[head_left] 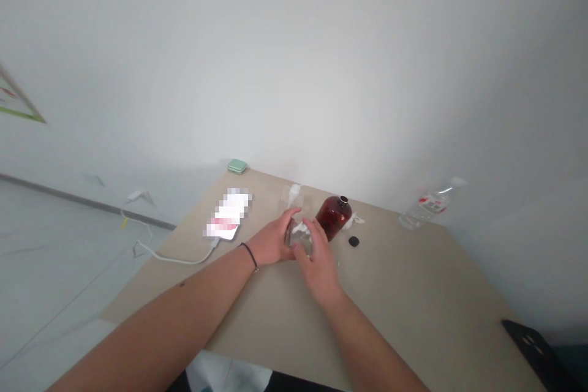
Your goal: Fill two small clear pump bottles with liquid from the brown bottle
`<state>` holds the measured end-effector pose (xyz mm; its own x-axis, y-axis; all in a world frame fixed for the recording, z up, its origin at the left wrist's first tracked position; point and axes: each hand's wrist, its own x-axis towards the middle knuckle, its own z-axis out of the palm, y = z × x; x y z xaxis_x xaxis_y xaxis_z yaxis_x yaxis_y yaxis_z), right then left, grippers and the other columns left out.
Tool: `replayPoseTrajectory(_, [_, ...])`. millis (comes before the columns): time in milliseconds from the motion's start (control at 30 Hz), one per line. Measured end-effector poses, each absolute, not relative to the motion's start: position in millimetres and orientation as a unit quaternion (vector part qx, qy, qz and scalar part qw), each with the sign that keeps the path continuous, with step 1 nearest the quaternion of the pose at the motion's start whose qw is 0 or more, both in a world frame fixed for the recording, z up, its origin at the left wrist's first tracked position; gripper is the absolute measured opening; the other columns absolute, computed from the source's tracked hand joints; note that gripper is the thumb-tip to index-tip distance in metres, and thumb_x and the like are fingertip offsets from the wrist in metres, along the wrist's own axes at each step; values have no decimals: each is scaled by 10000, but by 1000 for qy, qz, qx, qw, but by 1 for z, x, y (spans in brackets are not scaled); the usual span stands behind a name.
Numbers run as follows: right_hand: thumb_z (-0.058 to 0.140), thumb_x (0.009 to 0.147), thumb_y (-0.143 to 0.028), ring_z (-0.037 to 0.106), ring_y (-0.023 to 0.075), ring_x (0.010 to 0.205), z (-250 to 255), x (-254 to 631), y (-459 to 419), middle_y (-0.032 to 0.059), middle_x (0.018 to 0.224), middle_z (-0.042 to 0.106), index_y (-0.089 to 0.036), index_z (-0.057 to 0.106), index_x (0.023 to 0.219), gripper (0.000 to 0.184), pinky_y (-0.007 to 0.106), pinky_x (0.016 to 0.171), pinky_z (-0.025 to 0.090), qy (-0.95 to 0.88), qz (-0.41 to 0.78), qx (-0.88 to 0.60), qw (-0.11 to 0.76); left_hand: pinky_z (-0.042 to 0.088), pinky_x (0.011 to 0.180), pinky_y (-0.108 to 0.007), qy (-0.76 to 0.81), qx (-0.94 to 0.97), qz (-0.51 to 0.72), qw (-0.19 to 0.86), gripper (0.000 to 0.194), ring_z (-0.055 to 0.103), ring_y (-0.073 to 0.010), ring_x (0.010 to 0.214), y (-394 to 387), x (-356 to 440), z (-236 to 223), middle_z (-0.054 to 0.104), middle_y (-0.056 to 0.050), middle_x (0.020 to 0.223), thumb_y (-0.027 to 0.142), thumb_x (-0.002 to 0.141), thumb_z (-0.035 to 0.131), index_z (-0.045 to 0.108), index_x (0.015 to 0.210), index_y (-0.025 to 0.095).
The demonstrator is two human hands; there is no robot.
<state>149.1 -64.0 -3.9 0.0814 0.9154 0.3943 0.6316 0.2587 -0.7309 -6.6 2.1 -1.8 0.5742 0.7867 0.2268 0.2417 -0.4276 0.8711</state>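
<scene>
A small clear container (303, 248) sits low over the table between my hands, with something white and crumpled, like tissue, (301, 228) at its top. My left hand (274, 240) is curled round its left side. From the right, the thumb and fingers of my right hand (319, 266) close on the same container at its top and right side; whether they also pinch the white piece is unclear. Right behind my right fingers stands an open, tilted-looking dark red-brown bottle (332, 215). A small black cap (353, 241) and a crumpled white tissue (357, 220) lie beside it.
Behind my hands is a clear item with a white top (294, 193). A phone (229, 214) on a white cable (181, 262) lies left, a green case (237, 166) at the back corner. A clear plastic bottle (427, 205) is at right; a wall (294, 73) rises behind.
</scene>
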Motion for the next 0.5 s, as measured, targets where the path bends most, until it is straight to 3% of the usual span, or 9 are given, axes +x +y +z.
replayPoseTrajectory(133, [559, 901, -379, 426, 352, 1447, -6, 147, -65, 186, 1477, 535, -178, 587, 1375, 515, 588, 1193, 336, -662, 137, -595, 433, 516, 913, -449, 364, 787, 342, 362, 964, 654, -285, 962, -8, 1, -1, 667, -106, 1089, 219, 666, 776, 291, 1496, 154])
replayPoseTrajectory(233, [547, 918, -377, 493, 328, 1395, -3, 150, -64, 158, 1415, 600, -200, 636, 1324, 452, 561, 1188, 358, -662, 146, -586, 444, 462, 1040, -520, 378, 783, 345, 355, 979, 615, -348, 1157, -14, 5, 0, 608, -192, 1298, 240, 665, 787, 290, 1503, 144])
replayPoseTrajectory(400, [504, 962, -386, 566, 290, 1317, -1, 158, -60, 114, 1334, 671, -251, 709, 1219, 355, 543, 1162, 392, -651, 187, -552, 486, 292, 1209, -550, 277, 775, 323, 467, 1234, 341, -397, 1477, -8, -5, -4, 302, -250, 1600, 318, 584, 892, 169, 1571, 162])
replayPoseTrajectory(500, [508, 970, -414, 586, 275, 1292, 0, 161, -58, 98, 1320, 683, -268, 729, 1186, 341, 527, 1152, 406, -652, 222, -522, 503, 285, 1215, -538, 209, 754, 295, 548, 1160, 315, -353, 1511, 4, -15, -7, 284, -199, 1638, 333, 704, 835, 103, 1598, 234])
